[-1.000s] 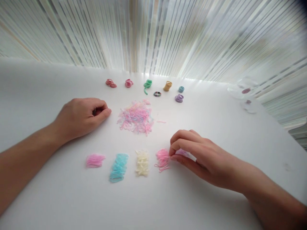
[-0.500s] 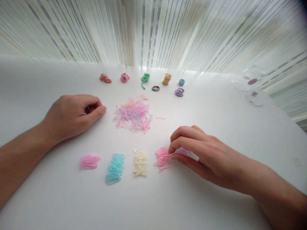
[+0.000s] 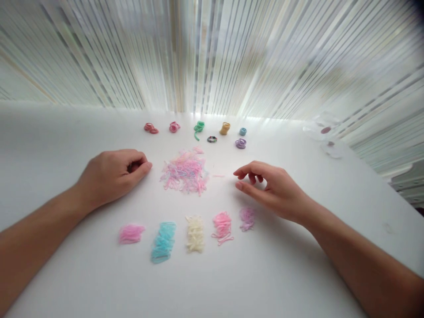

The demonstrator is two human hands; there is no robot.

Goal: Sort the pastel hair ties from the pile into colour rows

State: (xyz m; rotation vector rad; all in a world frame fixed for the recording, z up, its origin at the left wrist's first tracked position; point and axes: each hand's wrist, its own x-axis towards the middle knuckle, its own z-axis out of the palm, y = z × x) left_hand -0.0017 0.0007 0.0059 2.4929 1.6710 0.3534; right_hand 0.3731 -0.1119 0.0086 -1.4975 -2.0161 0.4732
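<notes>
My left hand (image 3: 115, 179) rests on the white table in a loose fist, thumb against curled forefinger, with nothing seen in it. It lies left of a mixed pile of small rubber bands (image 3: 185, 172) in pink, lilac and pale blue. To the right of that pile hovers my right hand (image 3: 270, 187), thumb and forefinger apart and no band between them. A single pink band (image 3: 218, 176) lies just off its fingertips. Nearer me is a row of sorted bands: magenta-pink (image 3: 131, 234), turquoise (image 3: 164, 242), cream (image 3: 194, 235), pink (image 3: 222, 226) and lilac (image 3: 247, 219).
Along the back lie coiled bands in red (image 3: 151, 128), pink (image 3: 174, 126), green (image 3: 199, 128), yellow (image 3: 225, 128), blue (image 3: 243, 131) and purple (image 3: 240, 143), plus a dark multicoloured ring (image 3: 212, 139). Clear plastic pieces (image 3: 326, 132) sit at back right, before a string curtain (image 3: 205, 53).
My right hand has moved away from the pink sorted bands, up and towards the mixed pile, its fingers parting. The lilac heap is now uncovered. My left hand keeps its pose; the view has shifted slightly.
</notes>
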